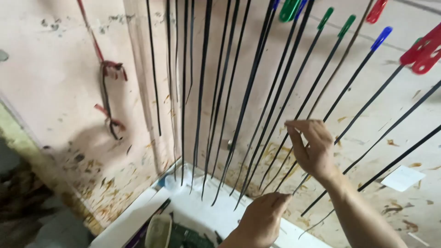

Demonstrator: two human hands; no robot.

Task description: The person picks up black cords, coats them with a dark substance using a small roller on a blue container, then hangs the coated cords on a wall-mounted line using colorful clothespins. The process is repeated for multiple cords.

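The person is sorting through a row of thin black strips (257,115) that are hanging down along a stained pinkish wall (59,82), so the step in hand appears to be picking one strip out of the bunch near the lower ends. The strips are hanging from above, some of them with coloured plastic ends at the top: green ends (342,23), a blue end (382,36) and red ends (422,50). Their lower tips are ending just above a white tray (206,213) that is standing against the wall. The right hand (312,147) is reaching up into the strips with the wrist bent and the forearm coming from the lower right; its grip is narrow, thumb and fingers pinching together around one or two strips, though I cannot tell exactly which strip is between them. The left hand (264,220) is staying lower, near the tips, with the fingers curled into a loose fist; it is touching or almost touching the ends of the strips, and I cannot tell if it is really holding one. In my judgement the next move is calling for separating a single strip from its neighbours, which are lying very close and crossing each other, so the fingers need to be careful not to take two together. A red and black cord (110,96) is hanging on the wall to the left, well apart from both hands.
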